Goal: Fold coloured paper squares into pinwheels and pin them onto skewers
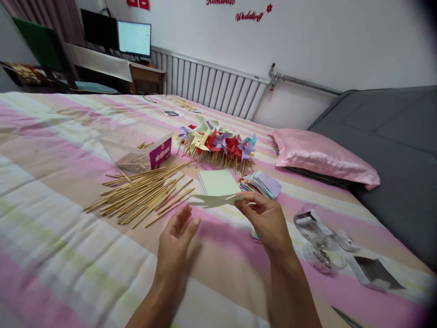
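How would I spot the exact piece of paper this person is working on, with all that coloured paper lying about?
Look at the striped bedspread, just in front of the heap of finished pinwheels. The right hand pinches a pale green cut sheet by its edge, while the left hand hovers open beside it. Unlike the flat green stack behind, it is lifted off the bed and has slits cut into it.

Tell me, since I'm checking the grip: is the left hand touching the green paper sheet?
Apart. The head view shows the left hand open below the green paper sheet, bedspread visible between; only the right hand pinches it.
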A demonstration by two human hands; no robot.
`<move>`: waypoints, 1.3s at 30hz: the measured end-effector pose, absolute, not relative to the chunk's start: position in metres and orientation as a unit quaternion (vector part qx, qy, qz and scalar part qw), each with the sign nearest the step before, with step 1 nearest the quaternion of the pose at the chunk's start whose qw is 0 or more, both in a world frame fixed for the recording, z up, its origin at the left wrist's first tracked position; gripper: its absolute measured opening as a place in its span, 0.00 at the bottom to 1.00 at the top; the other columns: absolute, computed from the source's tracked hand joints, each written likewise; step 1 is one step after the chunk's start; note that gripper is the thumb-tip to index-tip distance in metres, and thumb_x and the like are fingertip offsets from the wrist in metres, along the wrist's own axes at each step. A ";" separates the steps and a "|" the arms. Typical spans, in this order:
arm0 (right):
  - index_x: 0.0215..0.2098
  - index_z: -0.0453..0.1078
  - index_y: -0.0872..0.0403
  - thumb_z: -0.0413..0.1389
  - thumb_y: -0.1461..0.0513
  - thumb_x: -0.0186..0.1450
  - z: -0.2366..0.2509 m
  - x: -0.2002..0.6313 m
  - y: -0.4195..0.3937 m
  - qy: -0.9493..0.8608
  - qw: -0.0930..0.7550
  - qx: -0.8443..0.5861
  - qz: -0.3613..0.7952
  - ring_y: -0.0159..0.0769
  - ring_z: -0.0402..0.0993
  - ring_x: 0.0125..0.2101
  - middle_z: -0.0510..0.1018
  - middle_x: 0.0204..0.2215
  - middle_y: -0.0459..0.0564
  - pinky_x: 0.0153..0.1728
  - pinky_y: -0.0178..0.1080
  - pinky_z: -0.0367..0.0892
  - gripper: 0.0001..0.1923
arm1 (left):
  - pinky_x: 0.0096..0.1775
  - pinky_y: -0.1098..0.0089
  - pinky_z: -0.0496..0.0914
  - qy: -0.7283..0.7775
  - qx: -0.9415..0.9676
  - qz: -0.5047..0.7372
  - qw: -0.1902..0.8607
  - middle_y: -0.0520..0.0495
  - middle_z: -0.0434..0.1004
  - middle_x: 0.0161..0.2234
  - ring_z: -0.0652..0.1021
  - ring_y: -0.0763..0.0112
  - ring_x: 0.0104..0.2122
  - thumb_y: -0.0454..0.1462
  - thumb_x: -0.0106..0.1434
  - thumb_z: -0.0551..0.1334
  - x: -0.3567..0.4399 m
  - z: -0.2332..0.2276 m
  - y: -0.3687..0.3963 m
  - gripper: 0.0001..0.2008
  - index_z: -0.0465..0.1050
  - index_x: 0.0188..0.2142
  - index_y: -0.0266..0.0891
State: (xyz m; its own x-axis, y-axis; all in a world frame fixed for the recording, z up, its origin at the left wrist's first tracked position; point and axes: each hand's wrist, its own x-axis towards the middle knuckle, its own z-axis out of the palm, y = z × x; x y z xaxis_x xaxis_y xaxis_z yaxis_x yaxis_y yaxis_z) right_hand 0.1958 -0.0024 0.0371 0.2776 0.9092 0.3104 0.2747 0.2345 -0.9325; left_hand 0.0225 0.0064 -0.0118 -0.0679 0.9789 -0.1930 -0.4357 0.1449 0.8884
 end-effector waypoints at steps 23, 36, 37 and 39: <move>0.32 0.79 0.49 0.58 0.69 0.57 0.042 0.209 -0.012 -0.663 0.443 -0.490 0.352 0.32 0.78 0.29 0.83 0.29 0.47 0.30 0.31 0.69 0.11 | 0.29 0.71 0.72 0.320 0.264 0.399 0.818 0.36 0.82 0.33 0.80 0.61 0.30 0.37 0.58 0.65 0.011 0.004 0.004 0.18 0.74 0.45 0.27; 0.31 0.79 0.54 0.61 0.62 0.58 0.048 0.209 -0.014 -0.689 0.381 -0.461 0.409 0.30 0.73 0.27 0.80 0.27 0.49 0.29 0.31 0.67 0.05 | 0.26 0.72 0.70 0.348 0.295 0.399 0.795 0.42 0.80 0.26 0.76 0.70 0.21 0.44 0.51 0.69 0.012 0.003 0.003 0.19 0.78 0.37 0.31; 0.31 0.78 0.55 0.61 0.61 0.58 0.047 0.209 -0.014 -0.688 0.377 -0.461 0.414 0.30 0.73 0.28 0.80 0.27 0.49 0.29 0.31 0.66 0.05 | 0.26 0.72 0.69 0.350 0.299 0.399 0.793 0.42 0.80 0.26 0.76 0.70 0.21 0.44 0.50 0.70 0.012 0.003 0.003 0.19 0.78 0.36 0.31; 0.29 0.78 0.56 0.61 0.60 0.58 0.045 0.208 -0.013 -0.684 0.370 -0.466 0.422 0.30 0.72 0.27 0.79 0.26 0.49 0.29 0.32 0.66 0.06 | 0.26 0.72 0.69 0.353 0.309 0.400 0.788 0.44 0.79 0.24 0.75 0.70 0.21 0.45 0.49 0.70 0.014 0.001 0.003 0.19 0.78 0.34 0.31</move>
